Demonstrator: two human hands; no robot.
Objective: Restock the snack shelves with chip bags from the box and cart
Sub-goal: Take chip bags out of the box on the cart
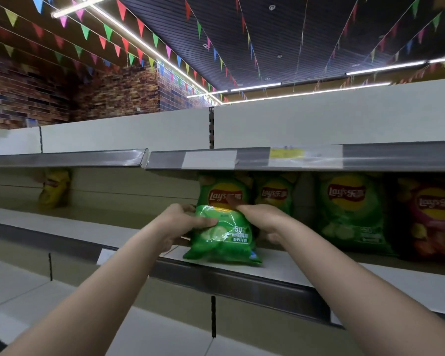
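Far left, back of shelf point(139, 235): lone yellow bag point(54, 188), leaning, well apart from the rest. Centre: left hand point(184, 222) clamped on the green bag point(222, 232), thumb across its front. Right hand point(257, 217) gripping its other edge, fingertip on the logo. Bag standing on the shelf near the front lip, probably being squared upright ahead of the row. Right: more green bags point(350, 209), then a red bag point(432, 214), all facing out.
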